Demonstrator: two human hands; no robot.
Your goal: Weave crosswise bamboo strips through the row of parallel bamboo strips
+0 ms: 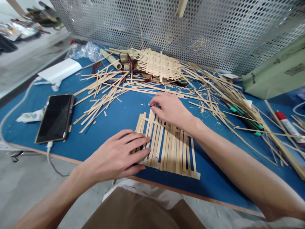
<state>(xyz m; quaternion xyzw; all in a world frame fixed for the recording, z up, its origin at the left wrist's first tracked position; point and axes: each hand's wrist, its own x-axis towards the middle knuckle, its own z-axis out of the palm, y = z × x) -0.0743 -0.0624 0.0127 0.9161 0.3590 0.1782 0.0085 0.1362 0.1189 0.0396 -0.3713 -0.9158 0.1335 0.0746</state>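
Okay, reading across my feed from the left, a black smartphone [56, 118] is lying on the blue counter [119, 121] with a cable running from its lower end. My left hand [114, 156] is resting spread and flat over the left part of a half-woven panel of thin bamboo strips [176, 152], which is sitting near the counter's front edge. I'm judging that panel as light, springy and loosely bound, so its strips could slide apart; I'd take hold across the woven band, not by a lone end. My right hand [166, 108] is curling its fingers at the panel's far edge, and I can't tell whether they're pinching a strip. Farther right, loose bamboo strips [209, 105] are lying across a green-handled tool [234, 109], with a red-capped tube [289, 125] beyond.
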